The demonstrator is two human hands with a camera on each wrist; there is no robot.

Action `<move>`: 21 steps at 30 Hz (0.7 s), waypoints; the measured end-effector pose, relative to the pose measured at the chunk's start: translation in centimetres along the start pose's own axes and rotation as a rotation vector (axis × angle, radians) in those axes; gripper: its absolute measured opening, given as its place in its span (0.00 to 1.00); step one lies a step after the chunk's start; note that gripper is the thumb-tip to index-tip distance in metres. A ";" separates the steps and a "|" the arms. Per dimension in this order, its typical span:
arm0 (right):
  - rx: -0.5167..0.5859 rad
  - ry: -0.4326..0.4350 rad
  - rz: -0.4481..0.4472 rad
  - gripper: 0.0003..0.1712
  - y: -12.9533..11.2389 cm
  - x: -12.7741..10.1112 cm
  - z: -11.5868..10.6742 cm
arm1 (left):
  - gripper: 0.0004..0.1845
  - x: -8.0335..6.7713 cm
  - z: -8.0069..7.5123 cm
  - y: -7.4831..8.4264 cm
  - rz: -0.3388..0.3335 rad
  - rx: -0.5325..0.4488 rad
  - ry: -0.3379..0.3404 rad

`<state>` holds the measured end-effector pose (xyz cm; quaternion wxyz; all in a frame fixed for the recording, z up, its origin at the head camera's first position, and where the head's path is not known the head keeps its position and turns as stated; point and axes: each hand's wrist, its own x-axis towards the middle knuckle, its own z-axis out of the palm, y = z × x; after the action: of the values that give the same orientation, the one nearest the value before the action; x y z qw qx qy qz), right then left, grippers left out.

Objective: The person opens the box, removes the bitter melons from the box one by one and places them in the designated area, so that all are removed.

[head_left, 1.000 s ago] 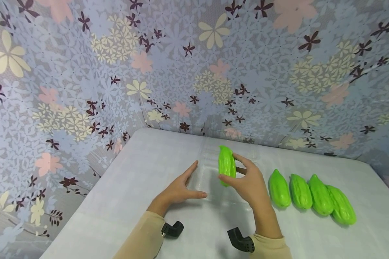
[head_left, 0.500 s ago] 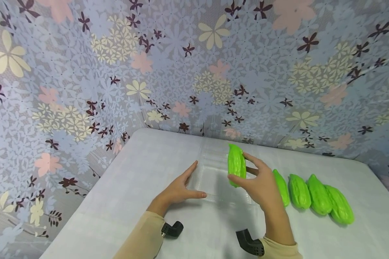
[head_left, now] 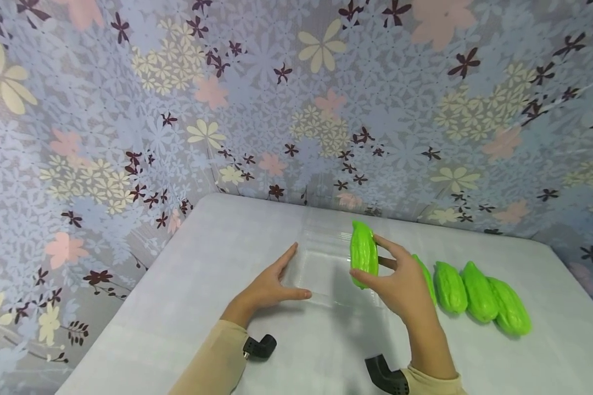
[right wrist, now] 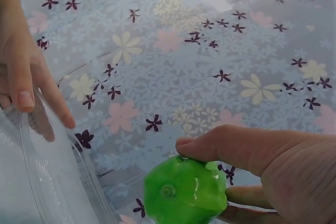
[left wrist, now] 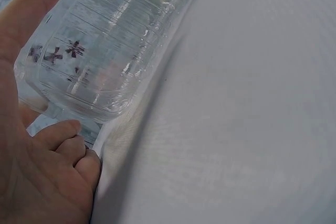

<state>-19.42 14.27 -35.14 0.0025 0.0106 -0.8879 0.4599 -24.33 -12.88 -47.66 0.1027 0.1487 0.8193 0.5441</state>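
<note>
Head: right hand (head_left: 400, 285) pinches the green gourd (head_left: 364, 253), now further right than a second ago, above the clear tray's (head_left: 321, 263) right edge. Left hand (head_left: 269, 285) unchanged, open against tray.
Left wrist: fingers relaxed on tray wall (left wrist: 100, 51).
Right wrist: gourd (right wrist: 184, 190) between thumb and fingertips, upright.

Bright green gourds (head_left: 474, 296); clear plastic tray (head_left: 326, 263); white table (head_left: 202, 263); grey-blue floral backdrop (head_left: 277, 99).
</note>
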 end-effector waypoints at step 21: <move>-0.150 -0.033 0.084 0.60 2.8 -1.1 -2.7 | 0.62 0.0 -0.1 0.0 0.004 0.003 -0.005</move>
<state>-18.41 18.14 -35.87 -0.0307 -0.0190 -0.9195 0.3915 -24.39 -13.00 -47.66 0.1035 0.1522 0.8196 0.5426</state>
